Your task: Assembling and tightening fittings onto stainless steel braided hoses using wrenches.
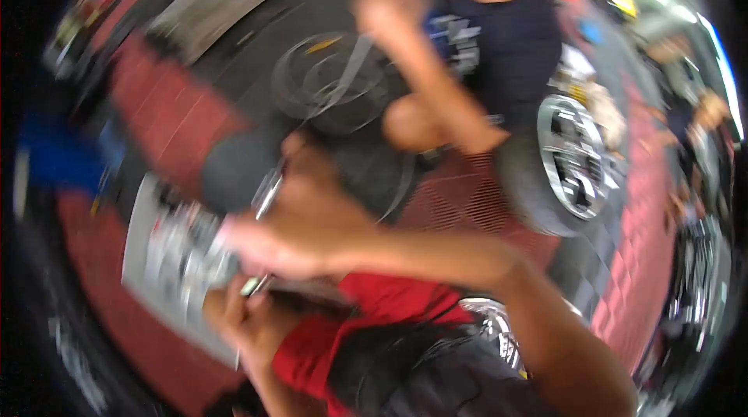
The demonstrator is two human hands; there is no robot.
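Observation:
My right hand (292, 234) reaches across from the right, smeared by motion, its fingers closed round a shiny slim metal object (269, 193). The exact kind of that object does not show. Just below it, my left hand (248, 316) pinches a small piece with a pale green-white face and a metal edge (251, 286). Both hands are close together over my lap and the red shorts (397, 292). Beside them on the left lies a light grey tray (134, 249) with clear plastic packets (191, 261) on it.
Facing me, a person in a black shirt (510, 51) sits with a raised, blurred arm. A wheel with a chrome rim (573, 156) stands at the right, and a second chrome wheel (499, 327) is by my side. Coiled clear strip (331, 78) and a grey board (226, 4) lie beyond.

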